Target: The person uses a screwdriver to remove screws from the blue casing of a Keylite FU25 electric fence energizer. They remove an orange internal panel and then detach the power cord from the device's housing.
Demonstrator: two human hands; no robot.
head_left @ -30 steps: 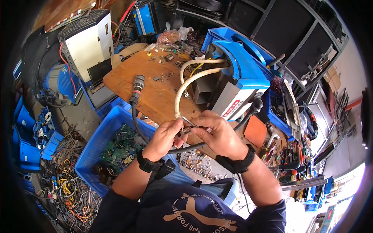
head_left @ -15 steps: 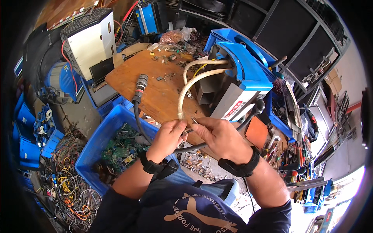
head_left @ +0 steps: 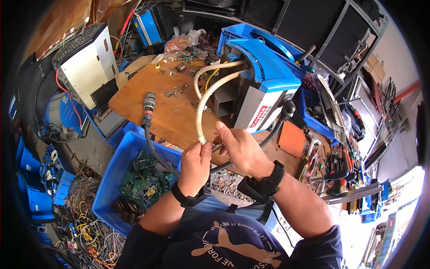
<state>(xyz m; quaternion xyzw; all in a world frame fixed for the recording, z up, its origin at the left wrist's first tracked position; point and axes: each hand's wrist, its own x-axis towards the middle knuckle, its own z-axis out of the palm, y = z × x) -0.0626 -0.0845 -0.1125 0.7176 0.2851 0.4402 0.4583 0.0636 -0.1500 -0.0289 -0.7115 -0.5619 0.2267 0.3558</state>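
Note:
A blue and grey boxed machine (head_left: pixel 264 96) stands on the wooden table, with two beige hoses looping out of its side. My left hand (head_left: pixel 195 163) pinches the free end of the nearer beige hose (head_left: pixel 200 110) between thumb and fingers. Close beside that end is my right hand (head_left: pixel 244 152), its thumb raised away and its other fingers curled. Whatever those fingers hold at the hose tip is mostly hidden; only a small metallic bit shows. A thick black cable (head_left: pixel 154 150) with a metal connector (head_left: pixel 149 103) passes beneath my hands.
The wooden table (head_left: pixel 134 96) bears small metal scraps. A blue crate (head_left: pixel 105 197) of green circuit boards stands at its near left, beside tangled wires (head_left: pixel 89 233). Hand tools (head_left: pixel 338 172) crowd the right side. An orange-brown plate (head_left: pixel 292 140) lies by the machine.
The view has shifted, moving the surroundings left. My right thumb has lifted away from its fingers and points up. My left hand keeps its pinch on the hose end.

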